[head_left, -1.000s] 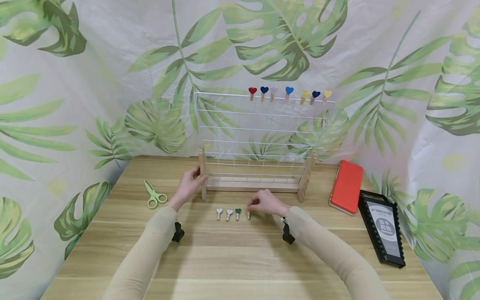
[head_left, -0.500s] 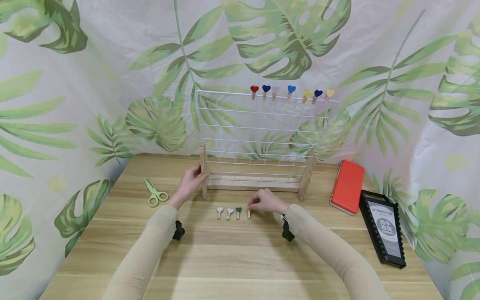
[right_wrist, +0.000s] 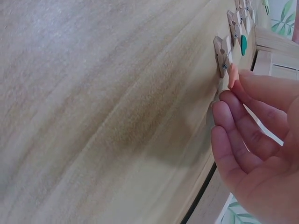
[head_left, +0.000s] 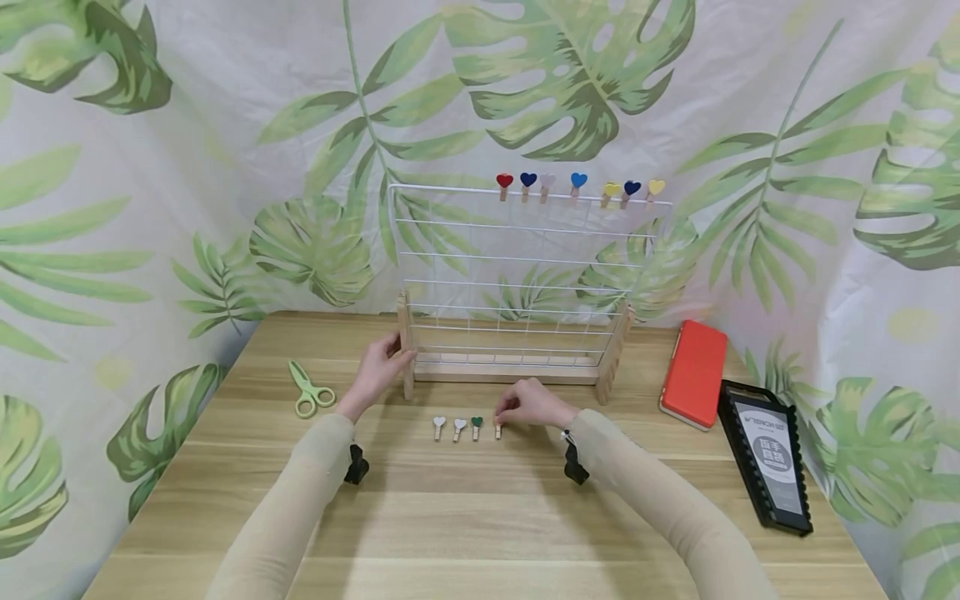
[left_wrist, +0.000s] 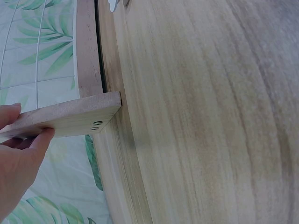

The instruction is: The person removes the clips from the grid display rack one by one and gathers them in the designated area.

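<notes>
My left hand grips the left wooden upright of a white wire grid rack; in the left wrist view, thumb and fingers lie on both faces of that upright. In front of the rack, my right hand pinches a small wooden clothespin by its orange heart, which the fingertips partly cover. Left of it, in a row on the table, lie a clothespin with a green heart and two with white hearts, one of them the leftmost clothespin.
Several heart clothespins, among them a red one, are clipped along the rack's top wire. Green scissors lie at the left. On the right are a red case and a black tool holder. A leaf-print cloth hangs behind the table.
</notes>
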`<control>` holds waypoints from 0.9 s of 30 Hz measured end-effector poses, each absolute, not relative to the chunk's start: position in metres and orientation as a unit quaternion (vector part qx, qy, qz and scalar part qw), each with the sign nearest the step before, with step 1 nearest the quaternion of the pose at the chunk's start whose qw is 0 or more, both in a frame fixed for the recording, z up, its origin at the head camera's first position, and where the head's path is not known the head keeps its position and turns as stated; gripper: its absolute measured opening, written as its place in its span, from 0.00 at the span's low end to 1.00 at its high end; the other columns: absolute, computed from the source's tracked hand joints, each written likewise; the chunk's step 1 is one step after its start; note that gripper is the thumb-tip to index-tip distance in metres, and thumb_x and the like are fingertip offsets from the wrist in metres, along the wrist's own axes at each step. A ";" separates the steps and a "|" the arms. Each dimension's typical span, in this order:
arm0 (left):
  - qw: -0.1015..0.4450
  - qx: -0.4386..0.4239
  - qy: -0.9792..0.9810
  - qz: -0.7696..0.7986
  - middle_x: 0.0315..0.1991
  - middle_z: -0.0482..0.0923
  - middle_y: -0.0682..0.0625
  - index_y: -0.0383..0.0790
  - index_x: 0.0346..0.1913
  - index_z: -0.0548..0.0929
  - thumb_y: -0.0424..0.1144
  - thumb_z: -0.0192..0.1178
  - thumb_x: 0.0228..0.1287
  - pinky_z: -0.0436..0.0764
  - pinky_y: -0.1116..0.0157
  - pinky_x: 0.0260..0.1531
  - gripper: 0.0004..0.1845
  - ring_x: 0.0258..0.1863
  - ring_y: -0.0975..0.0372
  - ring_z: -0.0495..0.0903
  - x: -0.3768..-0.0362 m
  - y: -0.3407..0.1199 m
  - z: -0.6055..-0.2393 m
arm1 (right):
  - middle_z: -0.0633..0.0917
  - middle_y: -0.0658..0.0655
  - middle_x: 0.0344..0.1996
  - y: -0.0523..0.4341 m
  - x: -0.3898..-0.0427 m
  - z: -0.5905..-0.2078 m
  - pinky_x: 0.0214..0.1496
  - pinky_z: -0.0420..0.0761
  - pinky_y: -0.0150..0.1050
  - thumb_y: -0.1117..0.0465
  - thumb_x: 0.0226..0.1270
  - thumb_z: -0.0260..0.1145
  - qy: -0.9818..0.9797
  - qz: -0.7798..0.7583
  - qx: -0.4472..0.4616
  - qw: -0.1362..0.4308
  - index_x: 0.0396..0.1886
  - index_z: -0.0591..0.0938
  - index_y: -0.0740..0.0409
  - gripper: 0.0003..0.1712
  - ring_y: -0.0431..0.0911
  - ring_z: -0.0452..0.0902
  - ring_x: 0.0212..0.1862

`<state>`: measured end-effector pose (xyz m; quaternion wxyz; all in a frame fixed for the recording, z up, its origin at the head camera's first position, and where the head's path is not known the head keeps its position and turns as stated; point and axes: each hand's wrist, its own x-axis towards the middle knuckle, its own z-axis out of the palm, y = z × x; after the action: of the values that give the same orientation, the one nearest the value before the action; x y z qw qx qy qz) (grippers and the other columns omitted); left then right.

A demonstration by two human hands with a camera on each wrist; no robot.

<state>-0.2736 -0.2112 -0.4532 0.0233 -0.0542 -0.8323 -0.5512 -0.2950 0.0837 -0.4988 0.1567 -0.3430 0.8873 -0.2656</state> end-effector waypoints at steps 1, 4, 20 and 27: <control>0.023 -0.055 -0.831 -0.553 0.67 0.66 0.24 0.19 0.69 0.64 0.29 0.55 0.72 0.68 0.46 0.71 0.27 0.71 0.38 0.64 -0.274 -0.211 -0.453 | 0.91 0.51 0.32 0.085 -0.295 -0.498 0.36 0.79 0.25 0.58 0.65 0.71 0.888 -0.265 -0.341 0.156 0.35 0.90 0.57 0.07 0.32 0.79 0.31; 0.022 -0.057 -0.829 -0.556 0.68 0.66 0.24 0.18 0.69 0.63 0.29 0.54 0.72 0.68 0.46 0.71 0.27 0.71 0.38 0.64 -0.274 -0.212 -0.454 | 0.90 0.52 0.33 0.088 -0.297 -0.494 0.36 0.79 0.26 0.59 0.65 0.70 0.888 -0.265 -0.346 0.145 0.36 0.89 0.57 0.07 0.33 0.79 0.32; 0.024 -0.054 -0.828 -0.557 0.67 0.66 0.23 0.18 0.68 0.64 0.29 0.54 0.72 0.69 0.46 0.70 0.27 0.71 0.37 0.64 -0.274 -0.213 -0.457 | 0.90 0.59 0.39 0.103 -0.301 -0.327 0.47 0.87 0.40 0.63 0.65 0.69 0.863 -0.316 -0.392 -0.028 0.43 0.88 0.62 0.10 0.48 0.86 0.40; 0.029 -0.061 -0.824 -0.563 0.68 0.65 0.23 0.19 0.69 0.63 0.29 0.54 0.72 0.66 0.45 0.72 0.27 0.72 0.37 0.63 -0.290 -0.219 -0.479 | 0.89 0.59 0.41 0.099 -0.304 -0.240 0.49 0.86 0.39 0.63 0.65 0.70 0.833 -0.313 -0.422 -0.171 0.44 0.87 0.62 0.10 0.46 0.85 0.41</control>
<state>-0.2896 -0.2187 -0.4788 0.0286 -0.0614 -0.8236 -0.5631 -0.3044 0.0986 -0.2400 -0.1714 -0.4222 0.8332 -0.3134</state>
